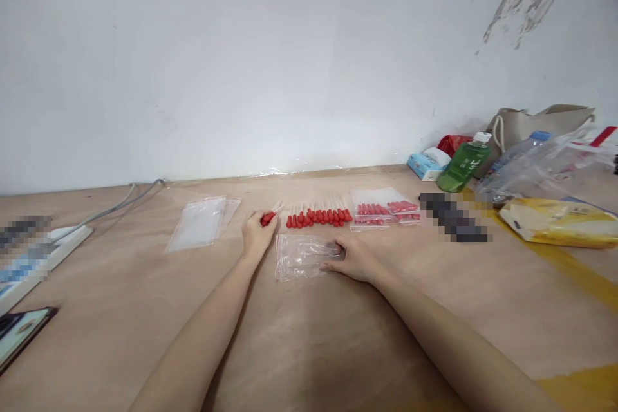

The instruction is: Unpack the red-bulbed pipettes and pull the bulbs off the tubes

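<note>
My left hand (258, 230) is closed around a few droppers with red bulbs (268, 218), their thin clear stems pointing up and to the right. Just right of it lies a row of similar red-bulbed droppers (318, 217), bulbs toward me. A clear zip bag (304, 257) rests in front of that row and looks empty. At the bag's right end is my right hand (355, 258), thumb and fingers curved round its edge with a gap between them. Filled zip bags (379, 211) of red-bulbed droppers lie beyond my right hand.
Flat zip bags (200, 222) lie on the left. Farther left are a white power strip (72, 241) with a cable and a phone (26, 335). At right stand a green bottle (463, 164), a blue tissue pack (425, 166) and a yellow packet (560, 222). A wall (241, 64) closes the back.
</note>
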Tool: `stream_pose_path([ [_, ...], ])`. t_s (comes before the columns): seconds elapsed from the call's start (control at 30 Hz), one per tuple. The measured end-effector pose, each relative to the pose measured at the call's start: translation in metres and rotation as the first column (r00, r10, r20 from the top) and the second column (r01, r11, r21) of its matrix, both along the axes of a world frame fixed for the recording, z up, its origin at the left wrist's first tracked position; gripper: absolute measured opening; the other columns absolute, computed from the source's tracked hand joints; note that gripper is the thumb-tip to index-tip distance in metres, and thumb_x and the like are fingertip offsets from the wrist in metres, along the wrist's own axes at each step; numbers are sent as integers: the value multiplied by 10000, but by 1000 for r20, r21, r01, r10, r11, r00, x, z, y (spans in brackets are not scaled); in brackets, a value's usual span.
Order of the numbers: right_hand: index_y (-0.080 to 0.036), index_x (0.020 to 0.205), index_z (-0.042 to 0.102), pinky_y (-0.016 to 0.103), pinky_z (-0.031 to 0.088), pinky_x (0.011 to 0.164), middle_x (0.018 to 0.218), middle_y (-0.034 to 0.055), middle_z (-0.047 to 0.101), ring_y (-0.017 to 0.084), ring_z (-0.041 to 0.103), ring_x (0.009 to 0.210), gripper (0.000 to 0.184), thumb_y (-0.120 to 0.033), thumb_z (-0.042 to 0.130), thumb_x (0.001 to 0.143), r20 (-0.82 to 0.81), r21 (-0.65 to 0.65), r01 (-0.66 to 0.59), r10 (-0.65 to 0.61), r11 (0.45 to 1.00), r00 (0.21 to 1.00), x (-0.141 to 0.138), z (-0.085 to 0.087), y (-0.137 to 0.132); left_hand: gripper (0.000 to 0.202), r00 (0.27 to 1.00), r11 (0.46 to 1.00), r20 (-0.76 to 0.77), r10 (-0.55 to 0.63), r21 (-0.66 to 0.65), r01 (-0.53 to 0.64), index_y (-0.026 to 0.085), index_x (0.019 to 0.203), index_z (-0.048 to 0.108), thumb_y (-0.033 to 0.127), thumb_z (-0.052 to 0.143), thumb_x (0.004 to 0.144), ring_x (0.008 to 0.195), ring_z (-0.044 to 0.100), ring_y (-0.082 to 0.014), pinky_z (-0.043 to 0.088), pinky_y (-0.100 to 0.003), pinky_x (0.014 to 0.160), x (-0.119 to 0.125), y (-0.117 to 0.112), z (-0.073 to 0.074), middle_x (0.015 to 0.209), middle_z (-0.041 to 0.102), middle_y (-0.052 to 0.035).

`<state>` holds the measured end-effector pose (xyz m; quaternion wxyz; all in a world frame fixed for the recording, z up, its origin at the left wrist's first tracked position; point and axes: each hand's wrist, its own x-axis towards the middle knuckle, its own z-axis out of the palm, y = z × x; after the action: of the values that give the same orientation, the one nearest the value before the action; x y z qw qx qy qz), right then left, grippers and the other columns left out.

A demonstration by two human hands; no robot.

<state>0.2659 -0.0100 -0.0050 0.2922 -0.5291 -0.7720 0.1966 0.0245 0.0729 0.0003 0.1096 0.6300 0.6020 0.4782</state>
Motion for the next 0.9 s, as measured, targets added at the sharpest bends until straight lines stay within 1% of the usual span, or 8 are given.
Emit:
stream_pose_path([
  [0.13,-184,827,585,249,362,597,737,7,570,149,507,693,414,-508,685,589,1,15,-6,6,1000,1000,0,-2,1,276,993,994,-35,-112,-16,112,160,826,672,374,621,659,770,566,-176,459,-318,765,14,6,-1,816,563,-54],
  [0.27,-186,810,578,244,348,586,732,5,565,148,499,686,407,-521,672,598,7,15,-19,19,1000,1000,0,-3,2,370,979,977,-2,-206,-66,205,161,924,658,403,639,645,799,597,-177,493,-298,731,13,4,-4,953,573,-76],
  [0.37,-185,784,574,242,340,579,716,1,560,144,492,668,393,-525,664,606,12,10,-26,26,1000,1000,0,-2,1,431,967,961,56,-250,-106,255,156,1051,606,335,624,660,848,611,-185,511,-288,728,9,1,-8,1030,590,-89],
  [0.47,-187,760,573,242,340,582,706,-1,558,143,490,666,375,-513,671,604,17,15,-25,25,1000,1000,0,-1,1,478,954,945,113,-279,-146,293,142,1119,562,191,585,644,901,610,-188,512,-289,764,5,-2,-10,1036,618,-93],
  [0.53,-186,765,577,244,343,588,713,2,561,147,493,677,375,-508,676,601,19,16,-20,20,1000,1000,0,-1,0,498,951,941,133,-278,-163,298,131,1123,559,130,547,625,898,612,-186,507,-299,786,3,-3,-11,1021,632,-93],
  [0.6,-185,789,581,247,348,594,726,6,566,151,497,688,388,-510,677,601,15,13,-15,15,1000,1000,0,-1,0,494,954,942,137,-267,-173,288,126,1108,572,121,529,616,847,618,-182,508,-309,772,2,-3,-12,979,647,-85],
  [0.77,-183,832,591,251,355,609,753,13,577,158,505,710,412,-515,674,602,-2,3,-16,16,1000,1000,0,-2,1,447,961,943,131,-243,-200,266,106,1044,606,159,530,606,650,596,-151,511,-281,626,1,-4,-15,792,653,-50],
  [0.9,-177,826,596,255,358,617,758,18,581,159,506,712,421,-521,676,596,1,12,-15,15,1000,1000,0,-1,0,443,968,953,133,-211,-192,234,110,1016,622,170,557,581,717,595,-164,499,-294,694,0,-6,-14,842,648,-58],
])
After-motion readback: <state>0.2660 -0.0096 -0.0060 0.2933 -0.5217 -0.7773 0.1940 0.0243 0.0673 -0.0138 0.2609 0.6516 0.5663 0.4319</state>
